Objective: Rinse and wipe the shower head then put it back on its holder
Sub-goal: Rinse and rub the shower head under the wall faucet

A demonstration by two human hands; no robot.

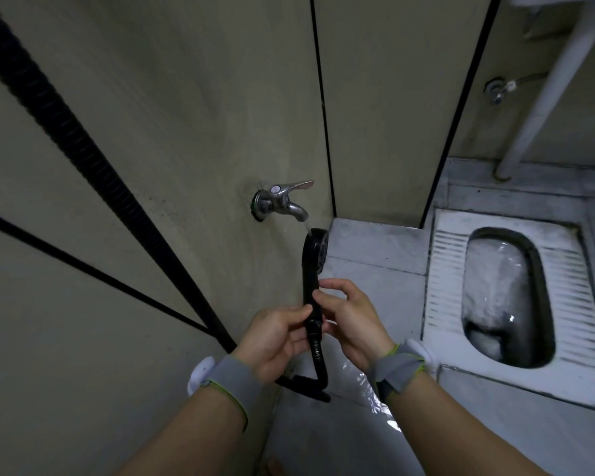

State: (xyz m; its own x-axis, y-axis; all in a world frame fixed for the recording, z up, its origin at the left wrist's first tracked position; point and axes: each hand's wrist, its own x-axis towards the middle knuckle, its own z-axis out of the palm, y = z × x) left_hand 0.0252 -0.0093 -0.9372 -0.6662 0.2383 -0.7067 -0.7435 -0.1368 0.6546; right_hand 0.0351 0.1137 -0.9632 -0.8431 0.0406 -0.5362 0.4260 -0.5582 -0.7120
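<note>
A black shower head (314, 255) points upward, its round face turned right, directly under the spout of a chrome wall tap (282, 202). A thin stream of water runs from the spout onto the top of the head. My left hand (275, 338) grips the lower handle from the left. My right hand (349, 319) holds the handle from the right with fingers and thumb. The black ribbed hose (83, 156) leaves the handle's base, loops below my hands and climbs diagonally up the wall to the upper left. No holder is in view.
Beige wall panels with dark seams stand ahead and to the left. A white squat toilet pan (516, 297) lies in the wet grey tiled floor at right. A grey pipe (550, 84) and a small valve (497, 89) are on the far right wall.
</note>
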